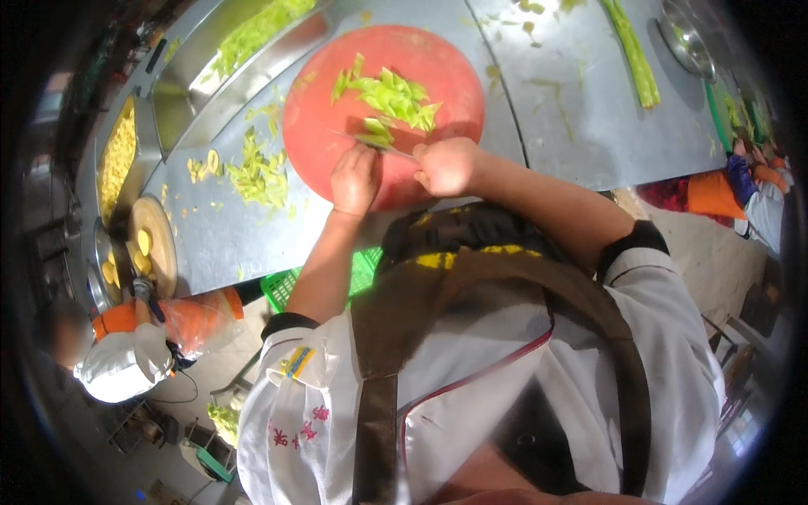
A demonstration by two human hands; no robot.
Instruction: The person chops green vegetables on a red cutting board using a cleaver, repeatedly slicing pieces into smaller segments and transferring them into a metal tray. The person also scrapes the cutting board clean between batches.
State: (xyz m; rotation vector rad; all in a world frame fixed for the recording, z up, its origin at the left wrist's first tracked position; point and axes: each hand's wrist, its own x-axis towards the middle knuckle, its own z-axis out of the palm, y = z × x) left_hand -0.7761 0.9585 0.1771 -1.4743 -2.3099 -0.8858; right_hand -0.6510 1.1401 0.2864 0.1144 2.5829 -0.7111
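My right hand (448, 166) is closed around a knife handle at the near side of a round red cutting board (324, 101). The thin knife blade (393, 151) points left across the board and reaches my left hand (356, 181). The left fingers are curled together at the blade; whatever they grip is hidden. Just beyond the blade lies a small bunch of green celery slices (378, 132). Farther out on the board is a larger loose pile of cut celery (397, 95).
More celery slices (257, 174) lie on the metal table left of the board. Metal trays hold cut celery (257, 35) and yellow pieces (119, 160). Whole stalks (633, 55) and a metal bowl (686, 42) are at right. Co-workers (126, 358) stand at both sides.
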